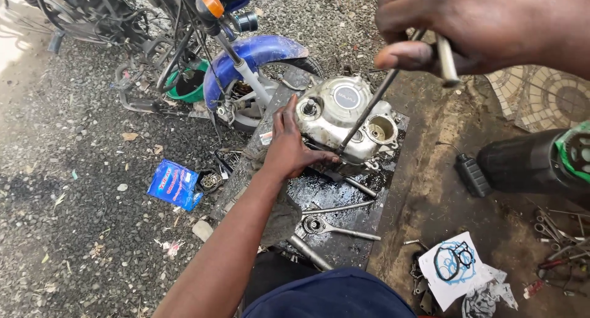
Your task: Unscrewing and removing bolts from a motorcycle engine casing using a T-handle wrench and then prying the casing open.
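Left hand (289,147): I am pressing it flat, fingers spread, against the near-left side of the silver engine cover (344,124).
Right hand (476,26): I am gripping a T-handle wrench (369,109), tip at the cover's near edge.
Risk: the tip could be slipping on the oily black tray (344,232) side, jabbing my left fingers.

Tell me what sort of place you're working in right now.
Likely an open-air, roadside motorcycle repair spot: a motorcycle stands on gravel ground, an engine cover sits on an oily black board, and wrenches lie scattered nearby.
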